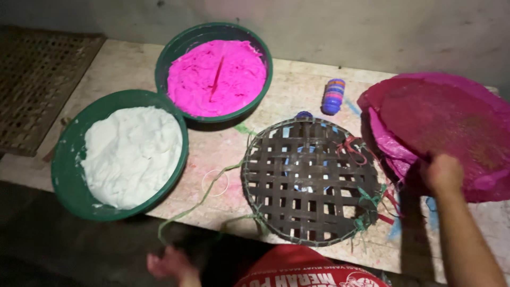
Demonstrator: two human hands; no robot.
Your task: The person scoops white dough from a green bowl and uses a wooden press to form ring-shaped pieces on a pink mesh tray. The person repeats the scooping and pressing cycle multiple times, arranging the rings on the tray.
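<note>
While we look down from the head camera, our right hand [442, 172] has its grip clamped on the near edge of a round magenta-stained tray [451, 127], which is tilted up at the right end of the counter [297, 79]. Crumpled pink plastic [385, 141] hangs along the tray's left rim. Our left hand [169, 264] sits low at the bottom edge, below the counter's front, blurred and dim; we cannot tell whether its grip is apart or together, and we see nothing in it.

Between the 2 hands lies a round woven bamboo tray [311, 183], flat on the counter, with dark slats crossed in an open lattice and scraps of green and red string tied round its rim. A loose green string [199, 204] trails from its left side toward the counter's front edge. Something blue shows through the gaps, too hidden to name.

To the left stand 2 green basins, touching each other: the nearer one [66, 159] holds white dough, the farther one [175, 48] holds bright pink dough. Near the back wall, just beyond the woven tray, lies a small stack of blue and purple caps [333, 96]. A dark slatted rack [37, 79] rests at the far left.
</note>
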